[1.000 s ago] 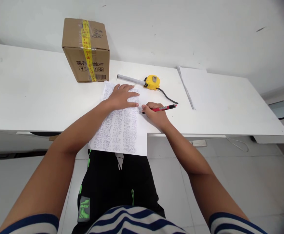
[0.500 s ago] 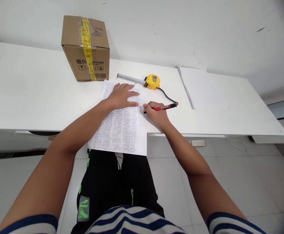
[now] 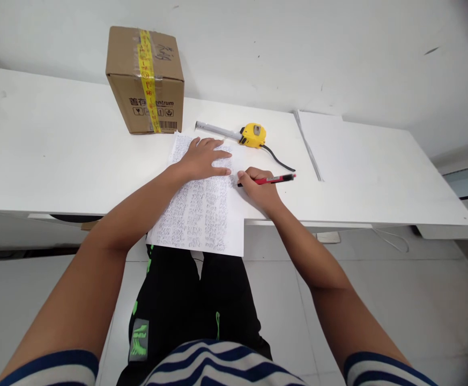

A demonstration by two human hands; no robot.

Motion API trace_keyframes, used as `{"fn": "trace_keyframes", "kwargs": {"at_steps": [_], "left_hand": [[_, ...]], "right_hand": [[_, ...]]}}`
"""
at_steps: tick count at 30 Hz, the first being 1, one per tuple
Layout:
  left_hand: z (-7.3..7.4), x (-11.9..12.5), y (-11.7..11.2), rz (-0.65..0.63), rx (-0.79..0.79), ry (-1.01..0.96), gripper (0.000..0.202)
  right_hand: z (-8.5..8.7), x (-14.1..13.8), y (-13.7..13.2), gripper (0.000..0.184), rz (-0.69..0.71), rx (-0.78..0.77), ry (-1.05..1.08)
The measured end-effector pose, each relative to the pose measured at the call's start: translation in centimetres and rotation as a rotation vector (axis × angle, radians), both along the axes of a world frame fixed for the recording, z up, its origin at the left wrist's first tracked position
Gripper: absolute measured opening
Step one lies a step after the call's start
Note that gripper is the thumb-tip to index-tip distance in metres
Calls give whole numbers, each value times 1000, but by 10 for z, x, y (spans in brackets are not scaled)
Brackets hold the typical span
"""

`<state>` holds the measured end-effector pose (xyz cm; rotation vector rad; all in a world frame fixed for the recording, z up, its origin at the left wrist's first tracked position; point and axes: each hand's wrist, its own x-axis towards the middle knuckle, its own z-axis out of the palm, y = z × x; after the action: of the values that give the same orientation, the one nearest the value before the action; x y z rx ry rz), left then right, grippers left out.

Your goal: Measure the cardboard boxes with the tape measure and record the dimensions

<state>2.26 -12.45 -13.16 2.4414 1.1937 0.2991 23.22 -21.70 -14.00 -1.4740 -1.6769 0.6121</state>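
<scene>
A sheet of paper (image 3: 201,214) covered in handwritten columns lies on the white table, its lower part hanging past the front edge above my lap. My left hand (image 3: 202,159) rests flat on its upper part with the fingers spread. In my right hand (image 3: 260,190) is a red and black pen (image 3: 274,179), gripped near the tip and leaning to the right. The pen's tip is at the paper's right side, close to the written lines; whether it touches is too small to tell.
Behind the paper lies a yellow tape measure (image 3: 253,135) with some blade pulled out and a black strap. A taped cardboard box (image 3: 149,86) stands at the back left by the wall. White sheets (image 3: 338,145) lie to the right on the white table (image 3: 57,155).
The pen's rear end has tipped slightly lower. My left hand stays flat on the paper. The whole view has shifted a little.
</scene>
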Motion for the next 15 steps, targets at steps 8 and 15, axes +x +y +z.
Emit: {"fn": "trace_keyframes", "kwargs": {"at_steps": [8,15], "left_hand": [[-3,-2,1,125,27,-228,75],[-13,-6,2,141,130,-339,66]], "right_hand": [[-19,-8,20,43,-120,157,-406],[7,9,101,62,-499,-197,-352]]}}
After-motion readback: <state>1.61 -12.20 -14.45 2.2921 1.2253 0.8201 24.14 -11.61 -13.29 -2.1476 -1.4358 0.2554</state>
